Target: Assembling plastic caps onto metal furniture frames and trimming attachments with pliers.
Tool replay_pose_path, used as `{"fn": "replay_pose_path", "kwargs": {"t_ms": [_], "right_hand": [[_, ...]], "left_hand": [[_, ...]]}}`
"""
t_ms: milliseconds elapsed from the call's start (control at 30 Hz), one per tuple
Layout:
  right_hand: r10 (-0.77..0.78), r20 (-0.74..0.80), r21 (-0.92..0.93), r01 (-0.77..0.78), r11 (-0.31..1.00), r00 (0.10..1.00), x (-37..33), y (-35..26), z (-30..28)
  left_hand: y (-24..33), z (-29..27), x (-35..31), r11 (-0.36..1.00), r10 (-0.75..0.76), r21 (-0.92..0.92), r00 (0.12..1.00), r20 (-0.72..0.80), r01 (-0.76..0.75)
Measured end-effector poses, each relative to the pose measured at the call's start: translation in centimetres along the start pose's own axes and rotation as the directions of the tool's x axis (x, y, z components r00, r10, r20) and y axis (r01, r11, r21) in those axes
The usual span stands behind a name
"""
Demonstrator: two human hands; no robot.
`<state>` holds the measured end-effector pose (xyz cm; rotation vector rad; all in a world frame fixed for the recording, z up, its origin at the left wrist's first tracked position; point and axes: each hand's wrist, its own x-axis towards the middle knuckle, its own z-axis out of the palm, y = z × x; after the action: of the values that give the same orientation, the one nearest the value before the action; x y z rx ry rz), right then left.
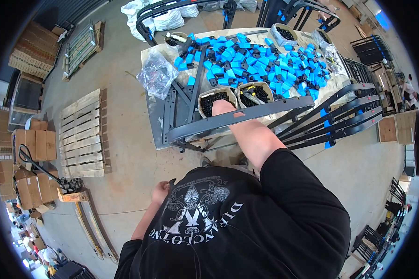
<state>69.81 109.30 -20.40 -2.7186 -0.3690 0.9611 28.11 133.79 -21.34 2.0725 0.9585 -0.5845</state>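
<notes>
My right arm stretches over a curved black metal frame bar (265,110) to an open box (204,113) of small black parts (213,97). My right hand (222,108) dips into that box, its fingers hidden among the parts. Beside it stands a second box (239,99) of black parts, with a yellow-and-black tool (251,89) lying on top. Low at my left side, my left hand (160,191) is closed, and a dark tip sticks out by its fingers; what it holds I cannot make out. A heap of blue-and-black plastic pieces (246,60) covers the table's middle.
Several black curved frames (335,114) lean at the table's right. A clear plastic bag (157,74) and flat black bars (170,109) lie on its left. More boxes of black parts (284,35) stand at the back. Leftward on the floor are a wooden pallet (82,135) and a pallet jack (74,193).
</notes>
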Motion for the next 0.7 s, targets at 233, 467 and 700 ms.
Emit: {"fn": "replay_pose_path", "kwargs": {"t_ms": [233,467,700], "right_hand": [[-0.013,-0.193,0.0,0.013,1.0,0.981,-1.5,-1.0,0.2],[-0.013,-0.287,0.055,0.03,0.998,0.958,-0.1,0.4,1.4],[-0.342,0.049,0.062,0.339,0.939,0.939,-2.8,-0.9,-3.7]], "left_hand": [[-4.6,0.0,0.3,0.993,-0.122,0.003,0.987,0.103,0.122],[-0.5,-0.9,0.9,0.969,-0.193,-0.142,0.978,0.075,0.202],[-9.4,1.7,1.7,0.983,-0.165,0.098,0.979,0.117,0.153]]}}
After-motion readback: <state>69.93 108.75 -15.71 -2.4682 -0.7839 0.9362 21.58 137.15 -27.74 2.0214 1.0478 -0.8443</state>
